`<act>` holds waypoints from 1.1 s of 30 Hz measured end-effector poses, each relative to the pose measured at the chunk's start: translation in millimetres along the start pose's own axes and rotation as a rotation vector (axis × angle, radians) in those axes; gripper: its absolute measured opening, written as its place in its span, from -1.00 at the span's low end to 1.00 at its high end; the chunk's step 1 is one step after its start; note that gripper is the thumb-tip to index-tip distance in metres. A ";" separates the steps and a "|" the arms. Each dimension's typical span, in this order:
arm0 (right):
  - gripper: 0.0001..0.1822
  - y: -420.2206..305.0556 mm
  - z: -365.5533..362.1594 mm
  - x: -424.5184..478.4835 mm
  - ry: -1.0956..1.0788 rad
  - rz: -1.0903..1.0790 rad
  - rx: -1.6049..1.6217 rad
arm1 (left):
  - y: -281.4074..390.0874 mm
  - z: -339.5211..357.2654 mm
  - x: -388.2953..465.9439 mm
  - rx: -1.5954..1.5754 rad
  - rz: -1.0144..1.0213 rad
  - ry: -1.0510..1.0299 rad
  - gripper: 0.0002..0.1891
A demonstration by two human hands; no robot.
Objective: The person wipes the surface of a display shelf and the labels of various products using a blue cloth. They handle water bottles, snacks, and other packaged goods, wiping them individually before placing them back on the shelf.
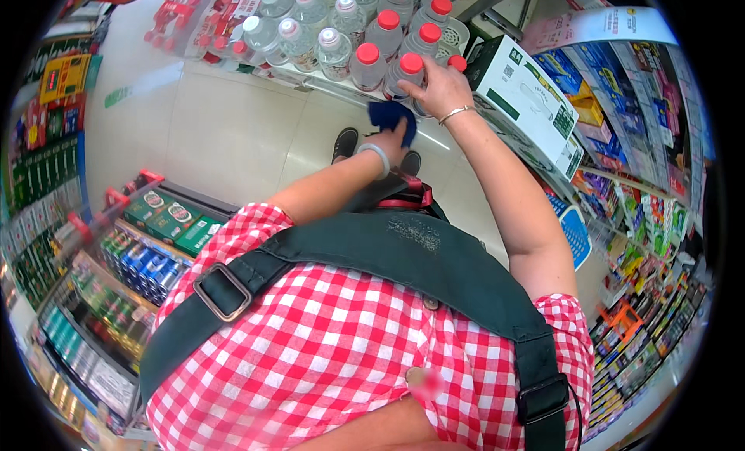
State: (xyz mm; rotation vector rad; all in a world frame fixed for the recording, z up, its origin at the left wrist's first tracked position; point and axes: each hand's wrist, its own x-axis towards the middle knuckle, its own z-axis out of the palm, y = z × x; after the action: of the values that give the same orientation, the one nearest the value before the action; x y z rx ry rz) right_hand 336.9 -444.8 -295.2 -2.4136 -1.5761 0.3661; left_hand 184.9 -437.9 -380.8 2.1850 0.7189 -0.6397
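Note:
My left hand [389,145] holds a dark blue cloth [393,118] in front of my body, just short of the shelf edge that carries the bottles. With a bracelet at its wrist, my right hand [443,90] reaches to a clear bottle with a red cap [411,64]; thumb and fingers are at its cap and neck. Another red-capped bottle [368,54] stands just left of it. Beside that is a clear bottle with a white cap [333,55]. Several more such bottles stand in rows behind. The lower part of the gripped bottle is partly hidden by my hand.
A white and green carton [527,101] stands right of the bottles. Plastic-wrapped bottles [212,29] lie at the left. Shelves of packaged goods [617,90] line the right. A blue basket [575,235] is by my right elbow, and green boxes [169,215] and cans are at lower left.

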 end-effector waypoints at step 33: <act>-0.77 25.8 -179.3 -83.4 0.421 0.078 0.478 | -19.0 -0.3 21.7 0.192 0.105 0.471 -0.45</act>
State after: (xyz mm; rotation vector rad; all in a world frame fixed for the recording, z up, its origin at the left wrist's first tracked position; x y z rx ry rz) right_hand 386.4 -542.1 -128.4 -2.0166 -1.0716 0.1993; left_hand 188.1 -420.5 -403.5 2.5678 0.7962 -0.1380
